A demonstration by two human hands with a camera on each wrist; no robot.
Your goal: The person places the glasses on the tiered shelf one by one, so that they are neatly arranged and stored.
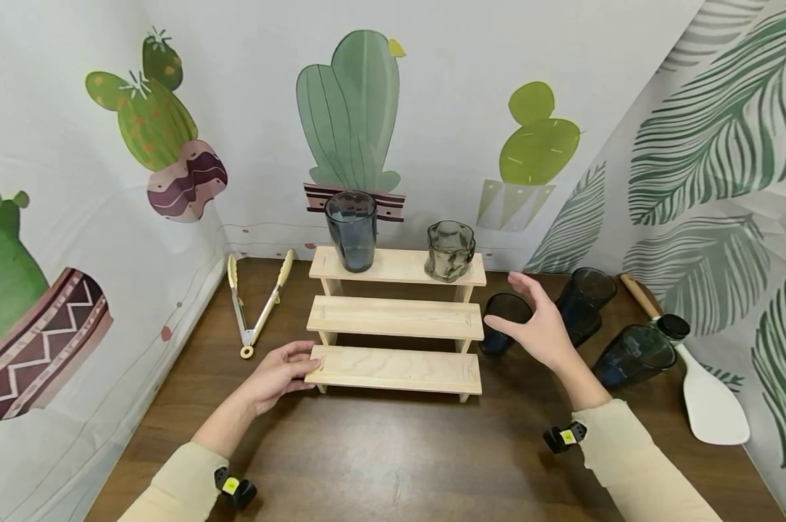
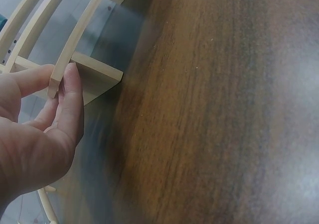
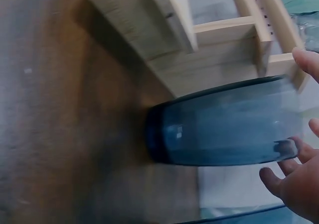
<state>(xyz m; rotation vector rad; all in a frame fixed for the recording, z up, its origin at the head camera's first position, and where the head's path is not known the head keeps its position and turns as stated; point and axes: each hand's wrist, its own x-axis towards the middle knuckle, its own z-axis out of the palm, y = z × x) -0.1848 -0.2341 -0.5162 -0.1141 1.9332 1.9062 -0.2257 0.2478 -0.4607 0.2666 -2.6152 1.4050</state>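
Stand of pale wood (image 1: 393, 316), with three steps, is placed at the centre of the head view, on the brown table (image 1: 393, 449). At its lower left corner, the left hand (image 1: 278, 378) pinches the end of the lowest step; in the left wrist view one can see the thumb on one face of this board and fingers against the other face. The right hand (image 1: 538, 330), right of centre, is spread wide, its thumb and fingers well apart near the upper part of a blue glass (image 1: 496, 344). This glass is upright on the table, just beside the right side of the stand. In the right wrist view the fingertips are close to its rim, but I cannot tell if they touch it.

On the top step are a tall tumbler (image 1: 352, 235) at the left and a low grey cup (image 1: 449, 255) with wavy wall at the right. Tongs (image 1: 248, 336) lie with arms apart at centre left. Toward the right edge are more dark glasses (image 1: 587, 290), a bottle with black cap (image 1: 673, 327), and a white spatula (image 1: 716, 406). Behind, a white cloth (image 1: 249, 94) carries printed cactuses.
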